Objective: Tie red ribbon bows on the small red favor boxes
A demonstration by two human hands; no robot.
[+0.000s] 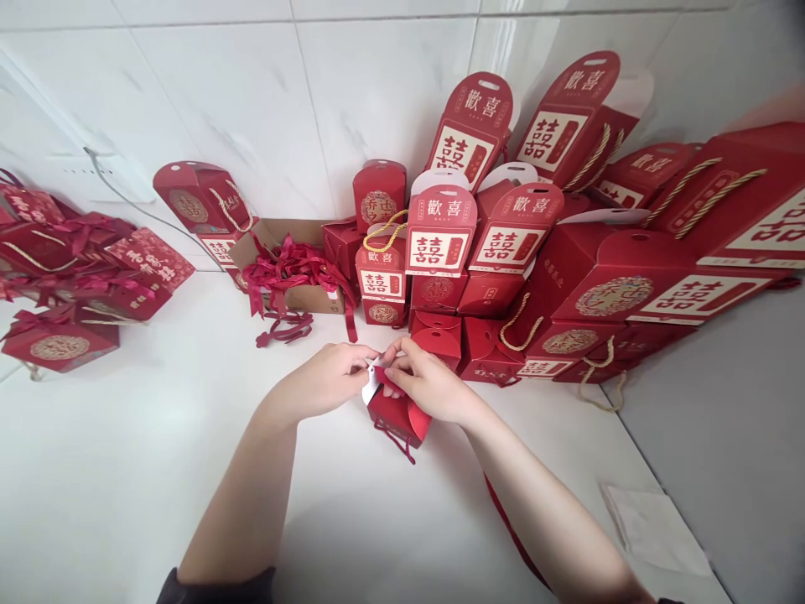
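Note:
A small red gift box [397,417] sits on the white table in front of me, its top flaps partly raised. My left hand [333,376] pinches a flap with a white inner side at the box's left. From the right, my right hand [420,377] has its fingers closed on the top flaps of the same box, thumb and forefinger close together. The fingertips of both hands nearly meet over the box, and exactly how the flaps sit between them is partly hidden. A dark red cord [396,441] hangs from the box's near side onto the table.
Stacked red boxes [442,235] with rope handles fill the back and right. A cardboard box [305,298] of red ribbons stands behind my left hand. More ribboned boxes [63,335] are at left. A red ribbon [508,524] lies by my right forearm, white paper [654,528] beyond.

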